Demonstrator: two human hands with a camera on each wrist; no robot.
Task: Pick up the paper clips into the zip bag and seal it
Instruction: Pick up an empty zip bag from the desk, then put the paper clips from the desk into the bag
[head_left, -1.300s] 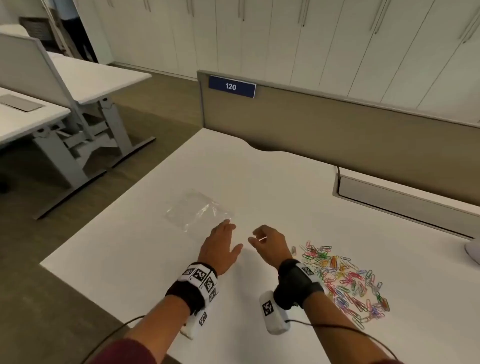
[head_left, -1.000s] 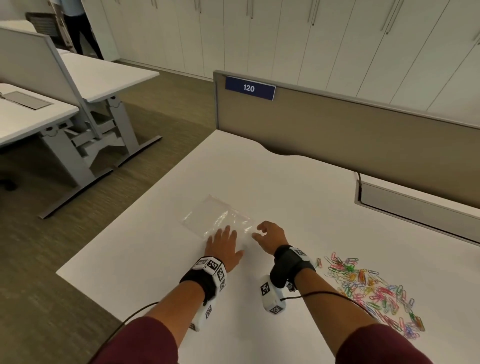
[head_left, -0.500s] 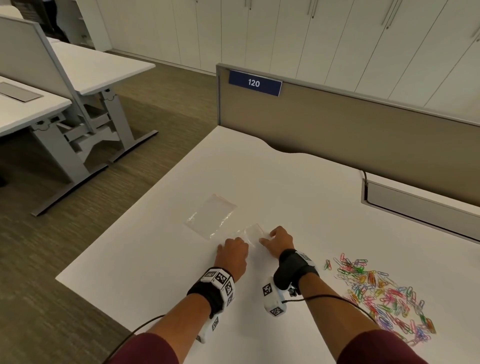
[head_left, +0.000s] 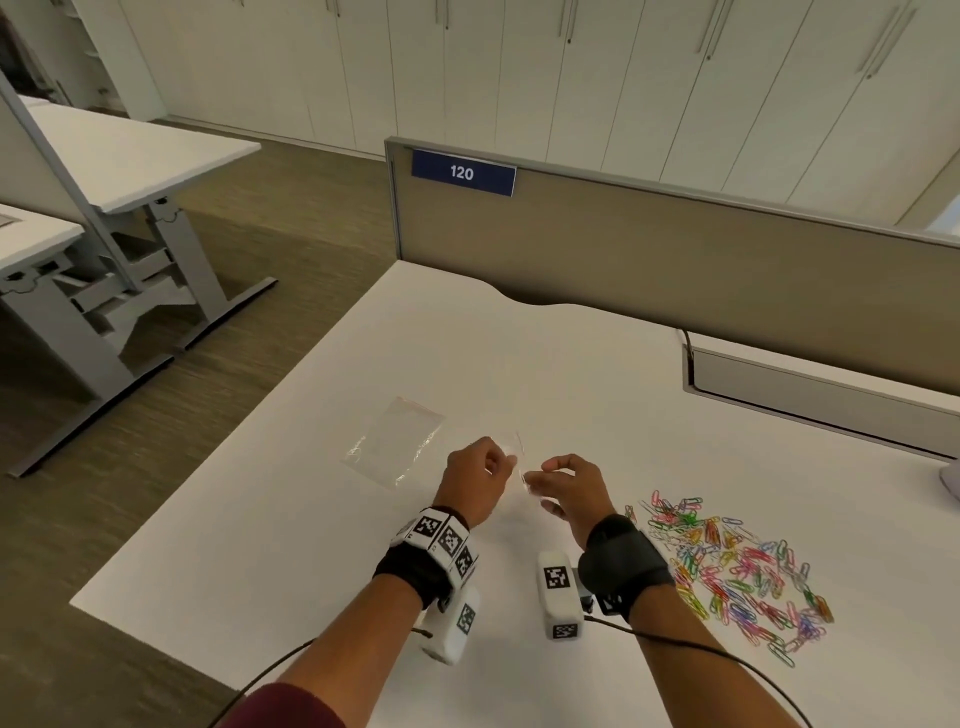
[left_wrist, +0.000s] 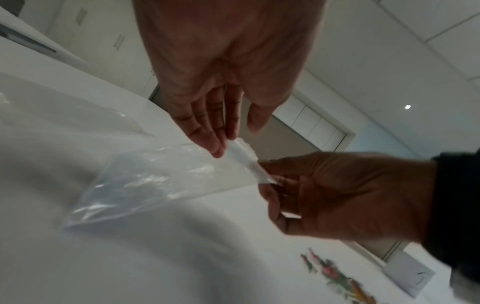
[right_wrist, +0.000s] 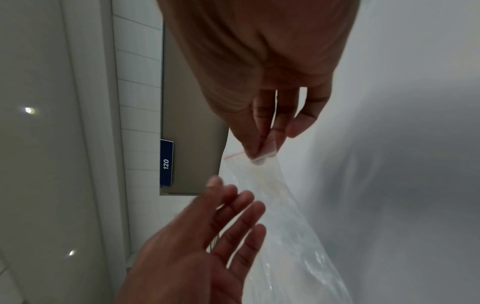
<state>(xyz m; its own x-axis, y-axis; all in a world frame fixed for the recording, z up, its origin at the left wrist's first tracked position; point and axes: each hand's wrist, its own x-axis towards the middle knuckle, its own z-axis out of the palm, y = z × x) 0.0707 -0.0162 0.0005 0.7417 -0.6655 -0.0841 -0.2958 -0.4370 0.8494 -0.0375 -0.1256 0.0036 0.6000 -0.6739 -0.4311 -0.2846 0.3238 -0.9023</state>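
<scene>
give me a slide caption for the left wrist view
Right hand pinches the zip bag by its top edge while the left hand's straight fingers touch it, above the desk.

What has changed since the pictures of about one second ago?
One zip bag was drawn nearer, away from the other bag, and lifted off the desk; the right hand now pinches its top edge and the left hand touches it with straight fingers. The other bag and the paper clips stayed where they lay.

1. A beige partition (head_left: 675, 260) with a blue "120" sign (head_left: 462, 173) backs the white desk (head_left: 519, 364).
2. Pale cabinets (head_left: 519, 67) line the wall.
3. Brown carpet (head_left: 291, 234) lies beneath neighbouring desks (head_left: 130, 161).
</scene>
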